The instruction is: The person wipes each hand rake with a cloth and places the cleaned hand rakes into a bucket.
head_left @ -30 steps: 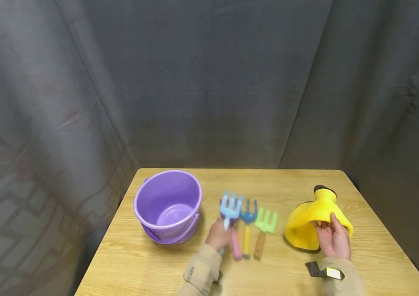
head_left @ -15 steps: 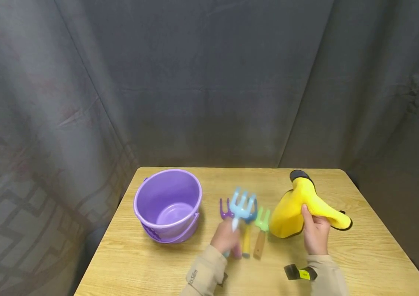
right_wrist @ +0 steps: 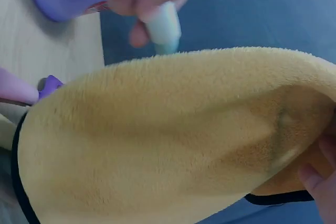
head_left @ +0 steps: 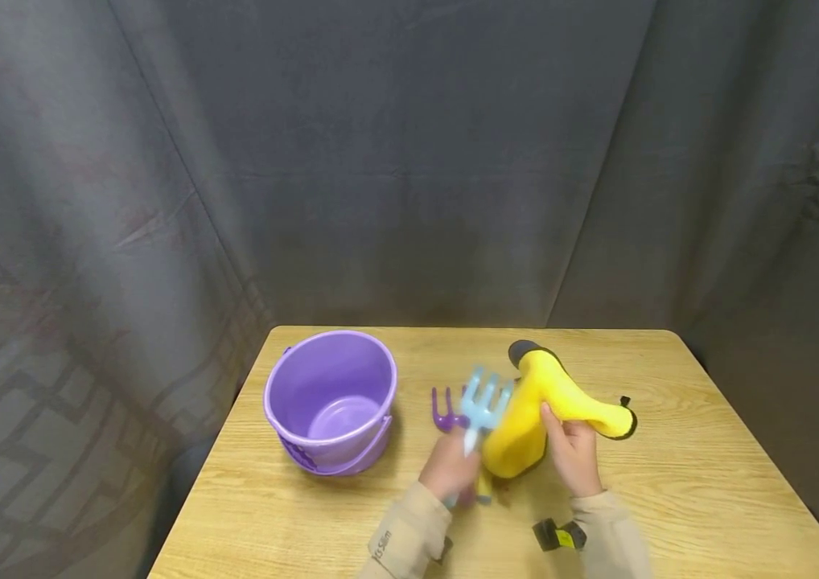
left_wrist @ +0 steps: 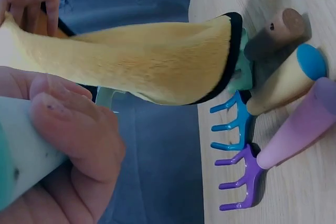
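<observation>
My left hand [head_left: 447, 468] grips a light blue garden hand fork [head_left: 480, 412] by its pale handle, tines pointing up and away. In my right hand [head_left: 573, 460] I pinch a yellow fleecy cloth [head_left: 561, 398] with black edging. The cloth hangs beside the light blue fork; whether they touch I cannot tell. Under and beside the hands lie a purple fork [left_wrist: 249, 179] with a pink handle, a blue fork [left_wrist: 239, 124] with a yellow handle, and a green fork [left_wrist: 241, 72] with a brown handle, mostly hidden by the cloth.
A purple bucket [head_left: 337, 362] stands upright at the left of the wooden table [head_left: 236, 498], its handle lowered toward me. Grey curtains [head_left: 409, 177] hang behind and at both sides of the table.
My right hand has carried the cloth leftward from the table's right side, and it now covers the green fork in the head view. My left hand has shifted slightly right with the light blue fork.
</observation>
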Demonstrator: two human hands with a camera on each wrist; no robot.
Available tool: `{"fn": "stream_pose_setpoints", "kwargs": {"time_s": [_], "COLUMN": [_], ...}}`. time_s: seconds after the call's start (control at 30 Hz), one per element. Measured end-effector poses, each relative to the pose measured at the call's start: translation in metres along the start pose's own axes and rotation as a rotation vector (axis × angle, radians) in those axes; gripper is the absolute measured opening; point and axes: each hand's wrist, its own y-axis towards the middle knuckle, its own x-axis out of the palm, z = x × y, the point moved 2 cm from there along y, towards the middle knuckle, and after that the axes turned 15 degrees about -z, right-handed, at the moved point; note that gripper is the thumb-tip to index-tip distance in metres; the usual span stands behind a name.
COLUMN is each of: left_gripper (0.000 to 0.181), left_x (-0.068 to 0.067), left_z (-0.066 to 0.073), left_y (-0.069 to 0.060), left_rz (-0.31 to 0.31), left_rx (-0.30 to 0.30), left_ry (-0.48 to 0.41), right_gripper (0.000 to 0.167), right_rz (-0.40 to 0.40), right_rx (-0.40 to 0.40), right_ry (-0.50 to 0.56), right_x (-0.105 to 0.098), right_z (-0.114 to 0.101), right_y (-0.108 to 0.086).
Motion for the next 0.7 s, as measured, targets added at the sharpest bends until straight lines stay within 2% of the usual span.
{"fn": "stream_pose_setpoints", "kwargs": {"time_s": [0.1, 0.17, 0.3, 0.4, 0.57, 0.7], "left_gripper": [0.014, 0.015, 0.016, 0.013, 0.016, 0.017], "left_x": [0.001, 0.002, 0.003, 0.003, 0.003, 0.002], "left_z": [0.003, 0.004, 0.006, 0.006, 0.007, 0.009], "left_y": [-0.002, -0.003, -0.005, -0.005, -0.005, -0.007], "left_rz": [-0.002, -0.007, -0.011, -0.021, -0.036, -0.035], "left_rx": [0.008, 0.018, 0.045, 0.066, 0.081, 0.101], "left_ry": [-0.013, -0.031, -0.026, -0.008, 0.008, 0.039], "right_gripper": [0.018, 0.017, 0.014, 0.008, 0.026, 0.029], "right_rz": [-0.065, -0.111, -0.198, -0.277, -0.338, -0.351], "right_rx": [-0.014, -0.020, 0.035, 0.087, 0.150, 0.181], "right_ry": [-0.061, -0.106, -0.206, -0.238, -0.300, -0.348], "right_x": [0.009, 0.015, 0.024, 0.030, 0.038, 0.040], "right_z": [0.003, 0.004, 0.010, 0.006, 0.003, 0.019], "right_y": [0.000, -0.001, -0.005, -0.006, -0.008, -0.011]}}
